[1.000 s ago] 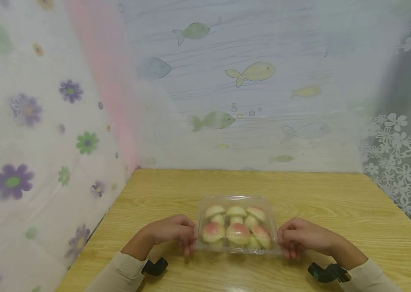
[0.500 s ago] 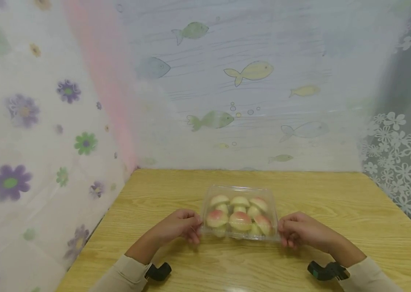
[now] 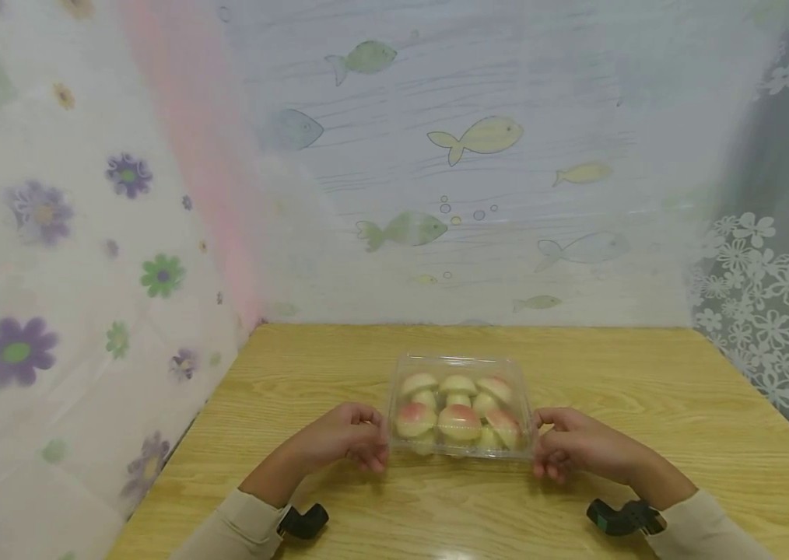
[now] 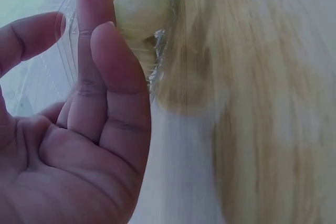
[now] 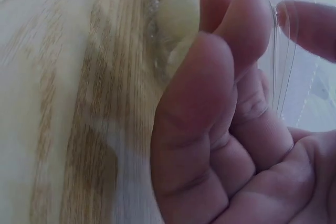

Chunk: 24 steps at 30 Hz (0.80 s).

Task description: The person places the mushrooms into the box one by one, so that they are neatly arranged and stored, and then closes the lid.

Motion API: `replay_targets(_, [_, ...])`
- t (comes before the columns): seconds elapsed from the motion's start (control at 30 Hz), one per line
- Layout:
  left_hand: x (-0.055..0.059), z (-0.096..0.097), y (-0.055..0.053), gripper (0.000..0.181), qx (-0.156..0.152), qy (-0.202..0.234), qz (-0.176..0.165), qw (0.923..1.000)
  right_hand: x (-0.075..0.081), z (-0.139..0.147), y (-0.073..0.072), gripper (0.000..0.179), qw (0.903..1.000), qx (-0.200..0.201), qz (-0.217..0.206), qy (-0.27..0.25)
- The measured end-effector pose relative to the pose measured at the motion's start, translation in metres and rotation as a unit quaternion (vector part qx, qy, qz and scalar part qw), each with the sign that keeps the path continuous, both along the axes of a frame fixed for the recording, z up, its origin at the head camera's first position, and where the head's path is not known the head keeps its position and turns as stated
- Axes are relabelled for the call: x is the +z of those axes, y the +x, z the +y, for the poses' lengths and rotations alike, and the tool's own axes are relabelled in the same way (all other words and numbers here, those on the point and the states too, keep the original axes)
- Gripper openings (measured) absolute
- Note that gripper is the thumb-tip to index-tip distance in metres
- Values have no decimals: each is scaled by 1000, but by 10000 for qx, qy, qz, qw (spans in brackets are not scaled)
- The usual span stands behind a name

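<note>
A clear plastic clamshell box [image 3: 461,447] sits on the wooden table in the head view, its lid down. Inside are several cream mushroom-shaped pieces [image 3: 459,422], some with pink-tinged caps. At the box's left edge, my left hand [image 3: 352,437] holds the rim between thumb and fingers. The right hand [image 3: 573,445] holds the opposite edge in the same way. Each wrist view shows a thumb tip against the clear rim, with curled fingers on the other side: left fingers [image 4: 123,93], right fingers [image 5: 194,108].
The wood-grain tabletop [image 3: 324,358] extends around the box. A fish-patterned sheet [image 3: 492,179] hangs behind it, and a flowered sheet [image 3: 86,311] rises along the left. White-flowered sheer material [image 3: 780,311] borders the right. Dark wrist devices [image 3: 303,521] are strapped to both forearms.
Over the first half second, both hands moved the box away from the person and slightly right. Since then it has stayed almost in place, with small shifts of the fingers at its edges.
</note>
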<state>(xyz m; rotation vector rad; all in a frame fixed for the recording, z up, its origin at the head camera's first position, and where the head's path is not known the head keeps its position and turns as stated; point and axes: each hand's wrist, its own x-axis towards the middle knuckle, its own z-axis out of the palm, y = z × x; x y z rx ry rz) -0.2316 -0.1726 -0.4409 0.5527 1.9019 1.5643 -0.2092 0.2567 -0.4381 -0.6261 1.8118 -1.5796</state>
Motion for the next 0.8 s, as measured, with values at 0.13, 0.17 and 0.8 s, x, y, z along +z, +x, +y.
replay_targets(0.13, [-1, 2, 2, 24, 6, -145, -100, 9998, -1, -2, -1, 24, 9998, 203, 59, 4])
replay_targets(0.17, [-1, 2, 3, 25, 26, -174, -136, 9998, -1, -2, -1, 30, 9996, 264, 83, -6])
replay_targets(0.8, [0, 10, 9, 25, 354, -62, -634, 9973, -2, -1, 0, 31, 9995, 237, -106, -188])
